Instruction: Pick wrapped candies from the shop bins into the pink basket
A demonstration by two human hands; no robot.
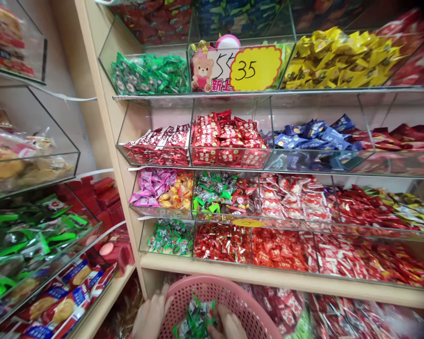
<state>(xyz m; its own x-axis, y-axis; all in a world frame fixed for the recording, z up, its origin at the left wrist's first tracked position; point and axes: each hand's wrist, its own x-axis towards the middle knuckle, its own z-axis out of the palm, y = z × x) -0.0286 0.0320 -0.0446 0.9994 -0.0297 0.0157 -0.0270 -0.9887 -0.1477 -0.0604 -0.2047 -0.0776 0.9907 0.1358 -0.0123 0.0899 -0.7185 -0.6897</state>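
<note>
A pink perforated basket (212,289) sits low at the bottom middle, with green and silver wrapped candies (194,320) inside. My left hand (150,318) grips the basket's left rim, fingers curled over the edge. My right hand (226,325) is inside the basket, fingers resting on the candies; whether it grips any is hidden. Just above, a bin holds matching green wrapped candies (169,235).
Wooden shelves (268,278) carry rows of clear bins with red, blue, yellow, green and pink wrapped sweets. A yellow price tag marked 35 (256,68) hangs up top beside a bear sign. More bins of biscuits and sweets (38,245) line the left side.
</note>
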